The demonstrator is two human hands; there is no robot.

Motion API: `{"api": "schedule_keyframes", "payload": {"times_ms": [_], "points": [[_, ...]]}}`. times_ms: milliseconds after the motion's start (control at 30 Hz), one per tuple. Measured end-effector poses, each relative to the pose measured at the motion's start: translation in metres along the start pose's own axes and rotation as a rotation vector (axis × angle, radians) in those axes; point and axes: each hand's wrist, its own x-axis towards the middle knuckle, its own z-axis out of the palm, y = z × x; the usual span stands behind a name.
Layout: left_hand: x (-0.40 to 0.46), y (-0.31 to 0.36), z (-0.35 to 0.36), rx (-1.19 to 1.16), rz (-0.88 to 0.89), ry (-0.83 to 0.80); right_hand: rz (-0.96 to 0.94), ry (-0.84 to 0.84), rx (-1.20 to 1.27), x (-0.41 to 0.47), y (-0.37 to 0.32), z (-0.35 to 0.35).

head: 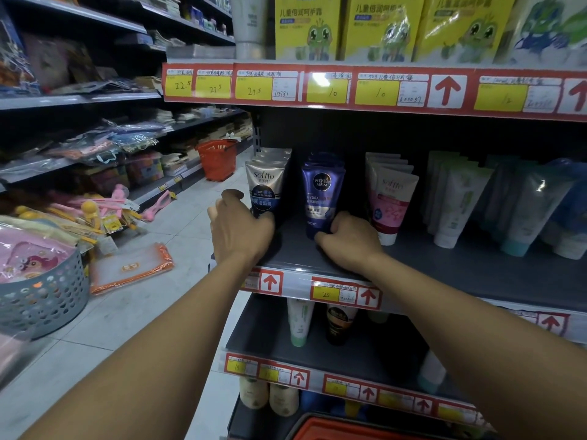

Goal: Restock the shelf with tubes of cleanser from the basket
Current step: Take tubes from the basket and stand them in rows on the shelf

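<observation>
On the shelf (444, 268), left hand (238, 227) gripping Softto tube (265, 188), right hand (347, 239) gripping Nivea tube (320, 192).

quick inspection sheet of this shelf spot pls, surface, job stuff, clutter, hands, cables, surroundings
surface: dark shelf, bare strip along its front edge.
job's things: beige Softto tubes, blue Nivea Men tubes and pink Softto tubes stand in rows, caps down; red basket at the bottom edge, contents hidden.
clutter: nothing seen on this shelf.
hands: left hand touches the front beige tube; right hand curls round the base of the front blue tube.
cables: nothing seen.
surroundings: second red basket on the aisle floor, grey basket at left, yellow boxes on the shelf above.
</observation>
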Motion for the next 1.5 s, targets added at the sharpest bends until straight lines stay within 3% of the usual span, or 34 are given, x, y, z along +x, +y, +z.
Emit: {"api": "schedule_keyframes", "payload": {"times_ms": [267,433,667,900,1233,1500], "points": [[-0.014,0.003,-0.009,0.054,0.113,0.123,-0.092,-0.056,0.054,-0.017,0.009,-0.011],[-0.030,0.007,0.000,0.184,0.332,0.073,-0.158,-0.011,0.196,-0.037,0.028,-0.029],[-0.070,0.050,0.019,0.102,0.426,-0.071,-0.133,0.097,0.186,-0.058,0.059,-0.061],[-0.105,0.103,0.051,0.067,0.435,-0.355,-0.012,0.204,0.146,-0.074,0.096,-0.089],[-0.107,0.136,0.099,0.058,0.398,-0.199,0.156,0.275,-0.035,-0.065,0.151,-0.121],[-0.092,0.121,0.124,-0.010,0.190,-0.359,0.234,0.281,-0.154,-0.039,0.167,-0.120]]}}
